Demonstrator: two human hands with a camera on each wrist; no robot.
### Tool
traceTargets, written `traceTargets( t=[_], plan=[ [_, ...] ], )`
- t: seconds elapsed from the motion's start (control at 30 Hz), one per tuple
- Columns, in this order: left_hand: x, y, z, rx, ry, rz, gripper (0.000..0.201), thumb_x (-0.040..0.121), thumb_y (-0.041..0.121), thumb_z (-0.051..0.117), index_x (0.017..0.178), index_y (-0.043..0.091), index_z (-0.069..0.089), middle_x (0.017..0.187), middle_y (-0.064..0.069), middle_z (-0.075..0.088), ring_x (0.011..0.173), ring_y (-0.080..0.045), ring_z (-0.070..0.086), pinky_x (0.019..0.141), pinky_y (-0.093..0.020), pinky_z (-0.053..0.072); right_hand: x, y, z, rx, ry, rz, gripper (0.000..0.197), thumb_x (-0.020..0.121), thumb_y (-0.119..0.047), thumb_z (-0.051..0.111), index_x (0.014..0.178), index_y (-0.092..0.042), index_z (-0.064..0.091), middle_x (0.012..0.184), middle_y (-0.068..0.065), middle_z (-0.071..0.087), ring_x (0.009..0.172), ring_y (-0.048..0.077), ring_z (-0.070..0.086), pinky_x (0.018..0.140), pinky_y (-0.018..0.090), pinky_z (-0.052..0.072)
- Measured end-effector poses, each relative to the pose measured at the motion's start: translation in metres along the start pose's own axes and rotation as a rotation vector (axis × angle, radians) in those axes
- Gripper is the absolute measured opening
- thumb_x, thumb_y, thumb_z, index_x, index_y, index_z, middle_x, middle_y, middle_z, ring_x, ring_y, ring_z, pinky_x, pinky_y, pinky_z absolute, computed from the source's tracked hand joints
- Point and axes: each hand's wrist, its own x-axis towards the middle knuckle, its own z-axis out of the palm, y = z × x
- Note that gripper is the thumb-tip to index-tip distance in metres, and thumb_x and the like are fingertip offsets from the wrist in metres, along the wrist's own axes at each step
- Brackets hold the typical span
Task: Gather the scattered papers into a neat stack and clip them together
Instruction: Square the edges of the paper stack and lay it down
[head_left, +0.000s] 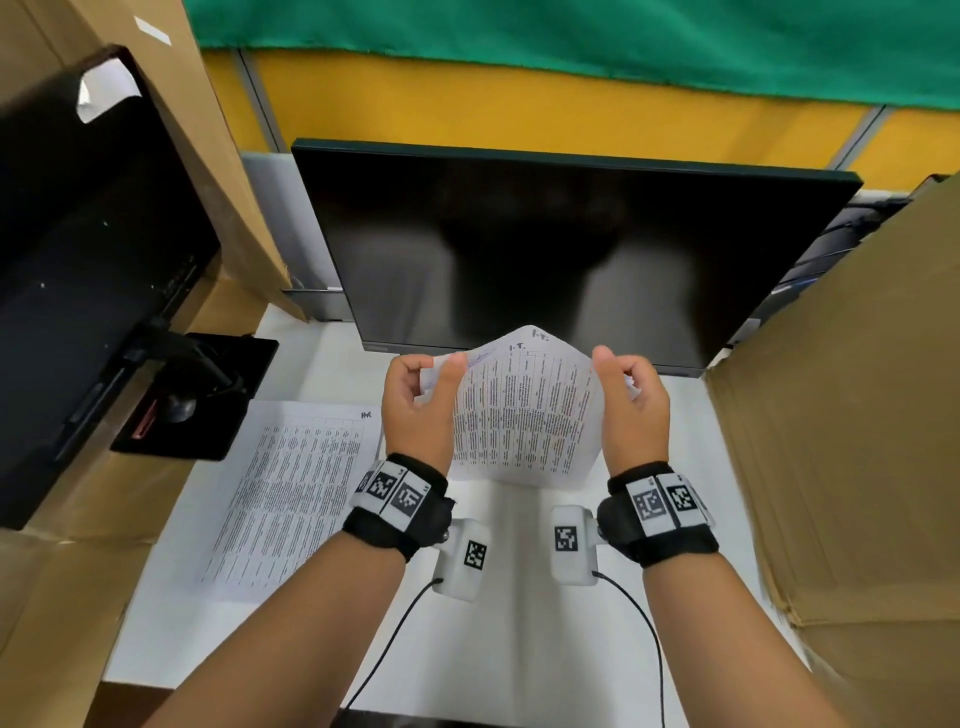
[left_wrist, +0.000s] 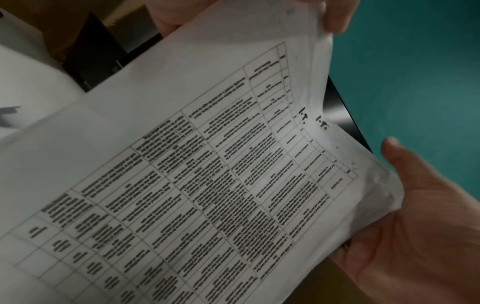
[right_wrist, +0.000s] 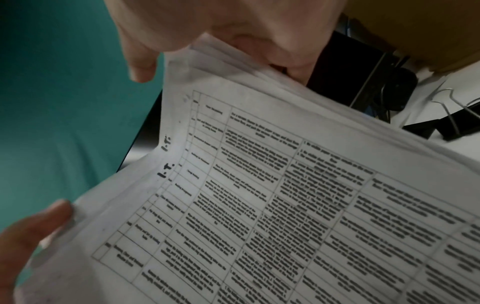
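Both hands hold a bundle of printed papers upright above the white desk, in front of the monitor. My left hand pinches the left edge near the top, and my right hand pinches the right edge. The sheets' top edges are uneven. In the left wrist view the papers sit against my left hand. The right wrist view shows my right hand gripping several layered sheets. One more printed sheet lies flat on the desk at the left. A black binder clip rests on the desk.
A dark monitor stands close behind the papers. Cardboard boxes flank the desk on the right and left. A black computer unit and a black base sit at the left.
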Motion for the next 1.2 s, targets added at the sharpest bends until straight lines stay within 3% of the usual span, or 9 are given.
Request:
traceTargets(
  t=[0.13, 0.2, 0.33, 0.47, 0.63, 0.7, 0.8, 1.03, 1.2],
  plan=[
    [0.004, 0.006, -0.001, 0.024, 0.022, 0.016, 0.020, 0.091, 0.030, 0.061, 0.083, 0.014, 0.052, 0.071, 0.010, 0.055, 0.059, 0.008, 0.052, 0.059, -0.007, 0.042, 0.004, -0.001, -0.004, 0.032, 0.057, 0.005, 0.037, 0.093, -0.038, 0.055, 0.063, -0.020, 0.043, 0.051, -0.014, 0.049, 0.049, 0.003, 0.045, 0.051, 0.018, 0.038],
    [0.005, 0.007, -0.002, 0.039, 0.014, 0.024, 0.016, 0.092, 0.028, 0.059, 0.083, 0.016, 0.054, 0.072, 0.010, 0.057, 0.059, 0.008, 0.053, 0.059, -0.007, 0.043, 0.005, -0.001, -0.005, 0.017, 0.063, -0.001, 0.042, 0.095, -0.040, 0.051, 0.060, -0.020, 0.040, 0.048, -0.014, 0.046, 0.048, 0.003, 0.042, 0.051, 0.017, 0.037],
    [0.009, 0.005, -0.003, 0.073, -0.030, 0.033, 0.017, 0.094, 0.033, 0.054, 0.081, 0.023, 0.056, 0.079, 0.005, 0.061, 0.072, -0.004, 0.057, 0.069, -0.023, 0.050, 0.009, -0.002, -0.007, -0.054, -0.054, -0.020, 0.030, 0.084, -0.044, 0.055, 0.080, -0.014, 0.055, 0.072, -0.007, 0.056, 0.066, 0.007, 0.052, 0.063, 0.020, 0.041],
    [0.012, 0.005, -0.004, 0.102, -0.049, 0.082, 0.016, 0.096, 0.028, 0.052, 0.082, 0.024, 0.059, 0.082, 0.006, 0.062, 0.077, -0.006, 0.057, 0.074, -0.025, 0.049, 0.010, 0.002, -0.014, -0.067, -0.206, 0.002, 0.034, 0.075, -0.021, 0.079, 0.103, -0.013, 0.061, 0.092, -0.008, 0.064, 0.073, -0.012, 0.061, 0.061, 0.004, 0.045],
    [0.013, 0.010, -0.006, 0.139, -0.071, 0.165, 0.017, 0.097, 0.019, 0.051, 0.098, 0.033, 0.061, 0.095, 0.022, 0.063, 0.085, 0.010, 0.059, 0.071, -0.006, 0.045, 0.012, 0.014, -0.017, -0.127, -0.301, 0.070, 0.031, 0.074, -0.021, 0.080, 0.103, -0.027, 0.070, 0.101, -0.010, 0.071, 0.092, 0.000, 0.066, 0.071, 0.012, 0.051],
    [0.014, 0.010, -0.007, 0.136, -0.070, 0.179, 0.019, 0.096, 0.018, 0.052, 0.101, 0.033, 0.062, 0.098, 0.023, 0.064, 0.088, 0.005, 0.062, 0.071, -0.009, 0.048, 0.013, 0.018, -0.016, -0.143, -0.313, 0.096, 0.023, 0.076, -0.022, 0.079, 0.096, -0.032, 0.072, 0.097, -0.010, 0.074, 0.091, 0.002, 0.068, 0.081, 0.022, 0.053],
    [0.018, 0.007, -0.009, 0.158, -0.077, 0.229, 0.027, 0.095, 0.014, 0.053, 0.095, 0.040, 0.062, 0.110, 0.006, 0.064, 0.097, -0.014, 0.065, 0.075, -0.024, 0.053, 0.016, 0.022, -0.016, -0.137, -0.303, 0.150, 0.019, 0.079, -0.025, 0.076, 0.094, -0.035, 0.072, 0.097, -0.011, 0.075, 0.095, 0.005, 0.069, 0.090, 0.029, 0.052],
    [0.021, 0.005, -0.007, 0.118, -0.083, 0.214, 0.024, 0.085, 0.014, 0.066, 0.080, 0.036, 0.059, 0.103, 0.004, 0.066, 0.101, -0.016, 0.063, 0.077, -0.025, 0.045, 0.019, 0.020, -0.014, -0.011, -0.260, 0.248, 0.021, 0.079, -0.016, 0.076, 0.094, -0.029, 0.072, 0.092, -0.012, 0.076, 0.091, 0.006, 0.071, 0.083, 0.027, 0.053],
    [0.030, 0.009, -0.009, 0.021, -0.031, 0.143, 0.024, 0.085, -0.004, 0.059, 0.084, 0.019, 0.051, 0.086, 0.002, 0.061, 0.080, -0.015, 0.059, 0.077, -0.033, 0.046, 0.019, 0.017, -0.015, 0.009, -0.254, 0.246, 0.020, 0.080, -0.011, 0.074, 0.091, -0.027, 0.070, 0.085, -0.015, 0.074, 0.077, -0.004, 0.070, 0.065, 0.014, 0.052]
  ],
)
